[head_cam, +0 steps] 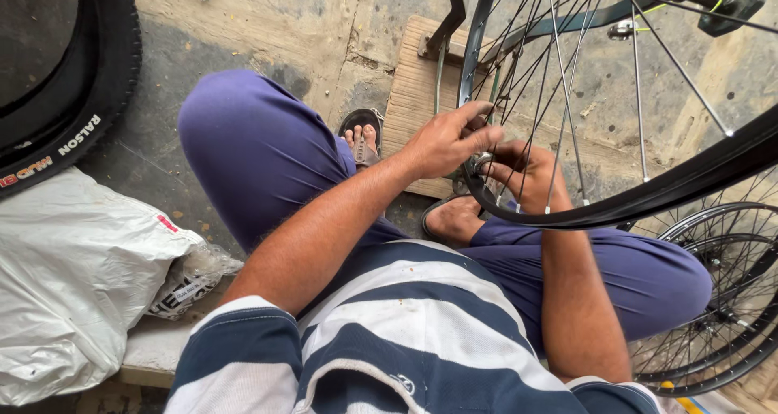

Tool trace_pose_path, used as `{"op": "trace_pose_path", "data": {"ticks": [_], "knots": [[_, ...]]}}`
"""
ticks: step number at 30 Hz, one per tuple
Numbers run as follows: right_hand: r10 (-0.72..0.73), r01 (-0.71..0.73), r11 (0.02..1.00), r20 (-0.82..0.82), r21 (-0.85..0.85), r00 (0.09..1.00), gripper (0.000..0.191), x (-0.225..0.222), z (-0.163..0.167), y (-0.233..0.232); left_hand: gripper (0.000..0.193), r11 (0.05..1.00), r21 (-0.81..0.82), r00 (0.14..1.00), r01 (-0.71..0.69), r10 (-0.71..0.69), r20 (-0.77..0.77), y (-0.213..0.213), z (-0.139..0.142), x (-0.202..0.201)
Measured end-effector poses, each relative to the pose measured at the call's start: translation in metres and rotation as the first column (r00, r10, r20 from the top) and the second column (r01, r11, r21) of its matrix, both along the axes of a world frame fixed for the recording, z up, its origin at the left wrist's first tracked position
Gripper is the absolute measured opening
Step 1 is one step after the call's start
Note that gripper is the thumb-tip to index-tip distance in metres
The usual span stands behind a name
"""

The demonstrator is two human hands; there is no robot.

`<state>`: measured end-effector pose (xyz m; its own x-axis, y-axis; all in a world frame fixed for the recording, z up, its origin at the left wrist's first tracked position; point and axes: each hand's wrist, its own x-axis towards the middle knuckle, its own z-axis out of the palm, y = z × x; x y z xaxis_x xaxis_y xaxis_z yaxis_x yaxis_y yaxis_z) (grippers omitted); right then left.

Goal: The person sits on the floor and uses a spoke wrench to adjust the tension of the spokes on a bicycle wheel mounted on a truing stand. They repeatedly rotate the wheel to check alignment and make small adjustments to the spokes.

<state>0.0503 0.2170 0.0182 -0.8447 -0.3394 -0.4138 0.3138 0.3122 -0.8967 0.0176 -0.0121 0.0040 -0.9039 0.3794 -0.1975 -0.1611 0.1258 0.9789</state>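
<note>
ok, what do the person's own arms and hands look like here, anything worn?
Both forearms are bare. The left hand and right hand have no gloves; no ring, watch or band shows. Short sleeves of a navy-and-white striped shirt end above the elbows.

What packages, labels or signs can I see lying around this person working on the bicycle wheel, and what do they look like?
White plastic sack: on the floor at the lower left, bulky and crumpled, with a small red mark near its top edge.
Clear wrapped packet: tucked against the sack's right side, crinkled, with a white label printed in black.
Tyre lettering: on the black tyre's sidewall at the upper left, white and red-orange letters.
No screens or signs in view.
</note>
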Motion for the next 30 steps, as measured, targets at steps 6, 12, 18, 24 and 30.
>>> {"op": "trace_pose_path", "data": {"ticks": [6,12,18,24,30], "knots": [[-0.217,0.201,0.973,-0.147,-0.115,0.965,0.024,0.002,0.001,0.003,0.059,0.998,-0.003,0.998,-0.06,0.06,-0.027,0.003,-0.007,0.004],[-0.152,0.153,0.988,-0.054,0.003,0.987,0.019,-0.001,-0.031,-0.002,0.092,0.99,-0.124,0.966,-0.067,0.033,-0.258,0.003,-0.017,0.005],[-0.083,0.078,0.994,-0.055,-0.08,0.995,0.021,0.004,-0.027,-0.002,0.1,0.995,-0.044,0.996,0.093,-0.093,0.018,0.002,-0.015,0.001],[0.065,-0.009,0.967,0.212,-0.256,0.975,0.026,-0.015,-0.002,-0.001,0.101,0.996,-0.018,0.996,0.083,-0.083,0.014,0.003,-0.016,0.003],[0.099,0.044,0.895,-0.293,0.444,0.951,0.022,-0.008,0.001,-0.041,0.099,0.994,-0.075,0.997,0.079,-0.08,-0.002,0.004,-0.024,0.001]]}}
